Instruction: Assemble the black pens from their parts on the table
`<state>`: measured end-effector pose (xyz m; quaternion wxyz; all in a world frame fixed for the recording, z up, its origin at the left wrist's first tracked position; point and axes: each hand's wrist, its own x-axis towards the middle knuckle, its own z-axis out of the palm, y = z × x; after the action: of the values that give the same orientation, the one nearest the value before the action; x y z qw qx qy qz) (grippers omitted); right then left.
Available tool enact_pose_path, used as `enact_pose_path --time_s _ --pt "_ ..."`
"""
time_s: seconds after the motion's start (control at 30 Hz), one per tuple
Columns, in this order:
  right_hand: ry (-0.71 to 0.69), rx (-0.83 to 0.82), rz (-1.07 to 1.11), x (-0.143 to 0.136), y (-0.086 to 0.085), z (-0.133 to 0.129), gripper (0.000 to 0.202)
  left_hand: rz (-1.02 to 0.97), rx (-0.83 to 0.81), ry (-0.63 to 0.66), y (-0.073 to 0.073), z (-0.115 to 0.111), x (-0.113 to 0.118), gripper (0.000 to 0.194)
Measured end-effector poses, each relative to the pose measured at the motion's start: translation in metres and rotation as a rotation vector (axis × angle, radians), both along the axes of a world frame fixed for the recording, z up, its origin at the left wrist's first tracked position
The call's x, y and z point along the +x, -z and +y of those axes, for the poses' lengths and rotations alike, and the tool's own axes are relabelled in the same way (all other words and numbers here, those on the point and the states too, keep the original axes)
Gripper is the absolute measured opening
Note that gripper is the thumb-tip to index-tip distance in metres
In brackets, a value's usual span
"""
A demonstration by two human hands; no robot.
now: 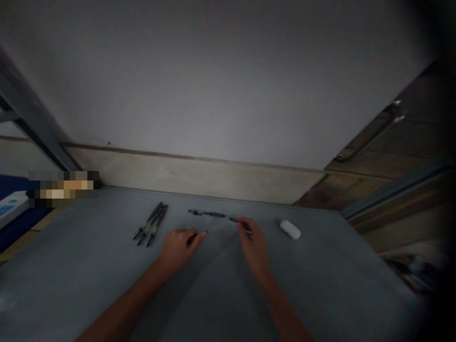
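My left hand (pixel 181 246) is closed on a small dark pen part, whose thin tip pokes out to the right past the thumb. Held between the fingers of my right hand (pixel 251 240) is another dark pen piece (pixel 233 219), with a pale end showing below the fingers. Behind and between the hands, dark pen parts (pixel 213 214) lie in a row on the grey table (pixel 213 294). Several dark pens (pixel 152 225) lie side by side, left of my left hand. The hands are apart.
A white rounded case (pixel 290 229) lies on the table to the right. The pale wall (pixel 199 175) rises behind the table's back edge. At the far left is a white box (pixel 13 209) on a blue surface. Metal posts stand at both sides.
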<state>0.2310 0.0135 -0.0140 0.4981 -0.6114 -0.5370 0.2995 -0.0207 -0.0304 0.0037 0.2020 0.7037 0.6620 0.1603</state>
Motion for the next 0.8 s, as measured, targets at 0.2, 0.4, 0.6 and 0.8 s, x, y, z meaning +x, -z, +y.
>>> enact_pose_path --time_s 0.2,0.4,0.6,0.8 --pt "-0.072 0.156 -0.388 -0.002 0.018 0.001 0.036 0.015 0.013 -0.011 0.003 0.000 -0.001 0.051" --pt "-0.132 0.161 -0.611 0.000 0.026 -0.006 0.037 0.064 0.042 0.016 0.006 -0.001 0.001 0.045" --pt "-0.118 0.197 -0.427 -0.004 0.012 -0.007 0.034 0.059 0.107 0.091 0.011 -0.001 0.000 0.037" --pt "-0.439 -0.073 0.072 -0.020 -0.011 -0.020 0.047 0.088 0.196 0.259 0.016 -0.002 0.000 0.035"
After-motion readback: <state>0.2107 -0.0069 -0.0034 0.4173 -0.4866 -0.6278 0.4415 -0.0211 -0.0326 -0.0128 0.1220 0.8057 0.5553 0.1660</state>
